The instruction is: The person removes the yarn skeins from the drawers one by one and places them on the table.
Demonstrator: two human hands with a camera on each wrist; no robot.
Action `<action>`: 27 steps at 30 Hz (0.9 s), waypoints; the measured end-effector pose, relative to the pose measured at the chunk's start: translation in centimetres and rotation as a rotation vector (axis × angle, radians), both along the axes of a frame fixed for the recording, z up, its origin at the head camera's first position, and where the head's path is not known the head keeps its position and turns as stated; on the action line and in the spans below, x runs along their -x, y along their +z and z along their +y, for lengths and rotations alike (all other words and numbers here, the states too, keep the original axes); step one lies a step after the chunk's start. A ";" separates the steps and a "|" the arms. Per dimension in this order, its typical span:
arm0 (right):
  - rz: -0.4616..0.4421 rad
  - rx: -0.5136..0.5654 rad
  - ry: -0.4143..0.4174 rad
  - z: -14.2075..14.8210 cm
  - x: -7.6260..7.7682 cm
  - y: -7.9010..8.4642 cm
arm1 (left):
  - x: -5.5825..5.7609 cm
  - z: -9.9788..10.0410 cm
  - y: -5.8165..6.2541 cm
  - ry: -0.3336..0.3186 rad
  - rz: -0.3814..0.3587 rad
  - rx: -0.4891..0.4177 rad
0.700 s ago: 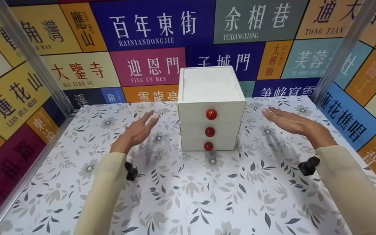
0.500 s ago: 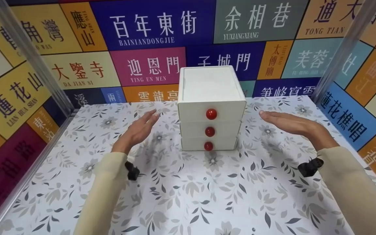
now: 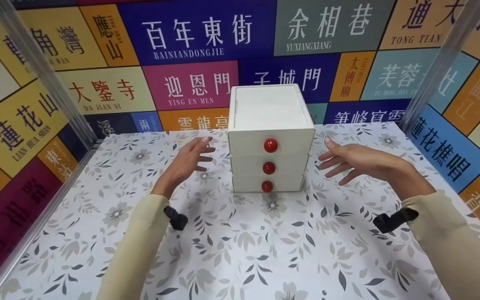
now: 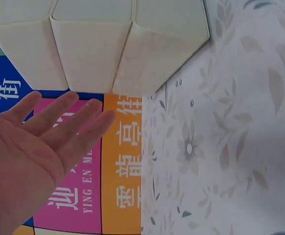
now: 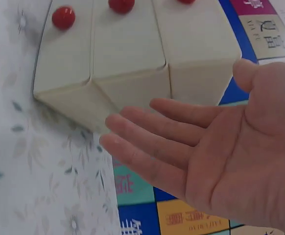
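Observation:
A white three-drawer box [image 3: 269,108] stands toward the back of the table, its drawers closed. Each drawer front carries a red ball knob, such as the top knob [image 3: 270,145]. To its left is my left hand [image 3: 185,163], fingers spread and apart from the box, palm turned inward. My right hand [image 3: 363,161] is on the other side, thumb up and fingers extended toward the box. Both hands hold nothing. In the left wrist view the box's side [image 4: 91,54] lies beyond the fingertips. The right wrist view shows the open palm [image 5: 221,156] beside the drawer fronts.
A white cloth with grey leaves and flowers covers the table [image 3: 240,250]. Colourful sign-patterned panels [image 3: 198,33] rise behind and at both sides. Clear upright posts stand at the left corner [image 3: 52,79] and right corner [image 3: 436,66]. Black wrist cameras hang under both cuffs.
Both hands have moved inward toward the box, and their fingers have spread apart with the palms turning more into view. The box has stayed in place.

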State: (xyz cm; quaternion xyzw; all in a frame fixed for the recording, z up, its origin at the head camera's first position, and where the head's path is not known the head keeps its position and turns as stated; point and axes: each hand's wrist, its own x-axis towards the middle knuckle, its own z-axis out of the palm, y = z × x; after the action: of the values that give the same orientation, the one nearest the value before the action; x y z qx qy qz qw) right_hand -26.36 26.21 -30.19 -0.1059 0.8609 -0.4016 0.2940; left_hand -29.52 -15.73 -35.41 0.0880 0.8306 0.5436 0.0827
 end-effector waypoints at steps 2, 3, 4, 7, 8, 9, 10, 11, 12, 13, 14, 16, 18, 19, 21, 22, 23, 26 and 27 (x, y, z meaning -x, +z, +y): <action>-0.010 0.047 -0.014 -0.5 -0.2 0.0 | 0.0 0.4 0.0 0.003 0.017 -0.038; -0.014 0.070 -0.019 -0.8 -0.4 0.0 | 0.0 0.7 0.1 0.003 0.027 -0.054; -0.017 0.091 -0.023 -1.1 -0.4 0.0 | -0.1 0.9 0.1 0.005 0.037 -0.064; -0.025 0.156 -0.029 -2.0 -0.7 -0.2 | -0.2 1.7 0.1 0.012 0.066 -0.087; -0.024 0.175 -0.032 -2.3 -0.7 -0.3 | -0.2 2.0 0.1 0.020 0.073 -0.090; -0.021 0.192 -0.036 -2.6 -0.8 -0.4 | -0.1 2.2 0.1 0.028 0.078 -0.092; -0.018 0.211 -0.041 -2.9 -0.8 -0.6 | -0.1 2.5 0.1 0.038 0.081 -0.095; -0.015 0.233 -0.048 -3.2 -0.8 -0.8 | -0.1 2.7 0.1 0.044 0.085 -0.103; -0.011 0.252 -0.060 -3.5 -0.9 -0.9 | 0.0 2.9 0.1 0.048 0.088 -0.114; -0.010 0.272 -0.071 -3.8 -0.8 -1.1 | 0.1 3.2 0.1 0.055 0.090 -0.124; -0.009 0.293 -0.085 -4.2 -0.8 -1.2 | 0.1 3.4 0.1 0.060 0.091 -0.132; -0.007 0.343 -0.117 -4.9 -0.8 -1.6 | 0.3 3.8 0.3 0.062 0.101 -0.158; -0.001 0.389 -0.149 -5.6 -0.8 -1.8 | 0.5 4.3 0.7 0.063 0.111 -0.178; 0.001 0.415 -0.161 -5.9 -0.7 -2.0 | 0.6 4.5 0.9 0.063 0.117 -0.183; 0.001 0.461 -0.180 -6.7 -0.6 -2.2 | 0.9 5.0 1.3 0.061 0.128 -0.194; 0.001 0.478 -0.183 -7.0 -0.6 -2.3 | 1.0 5.2 1.5 0.064 0.132 -0.197; -0.004 0.493 -0.184 -7.4 -0.6 -2.4 | 1.2 5.4 1.7 0.064 0.135 -0.197; -0.035 0.540 -0.193 -8.6 -0.4 -2.8 | 1.6 6.0 2.2 0.065 0.142 -0.196; -0.046 0.555 -0.195 -8.9 -0.4 -2.9 | 1.7 6.2 2.3 0.066 0.143 -0.197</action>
State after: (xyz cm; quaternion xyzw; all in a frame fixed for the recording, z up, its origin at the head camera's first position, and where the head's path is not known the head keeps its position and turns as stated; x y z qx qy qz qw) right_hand -25.96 17.29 -33.05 -0.0898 0.7175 -0.6502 0.2333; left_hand -31.22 -9.51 -33.09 0.1070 0.7794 0.6173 -0.0035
